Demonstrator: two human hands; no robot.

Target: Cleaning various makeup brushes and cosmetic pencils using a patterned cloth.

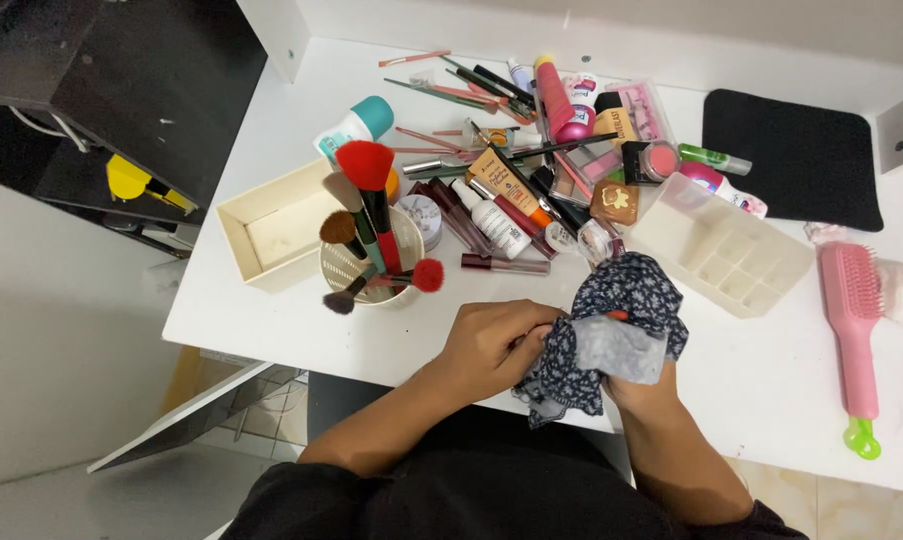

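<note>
Both hands meet at the surface's (302, 345) near edge, just in front of the brush cup (344, 268). Right hand (640, 385) is wrapped in a dark floral cloth (627, 300), grip closed inside it, likely as a wiping pad. Left hand (492, 345) pinches the cloth's edge, something small and red barely peeking out.

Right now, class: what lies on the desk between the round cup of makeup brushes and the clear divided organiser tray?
In the head view, a heap of cosmetics lies between the brush cup and the organiser tray: tubes, lip glosses, compacts.
</note>
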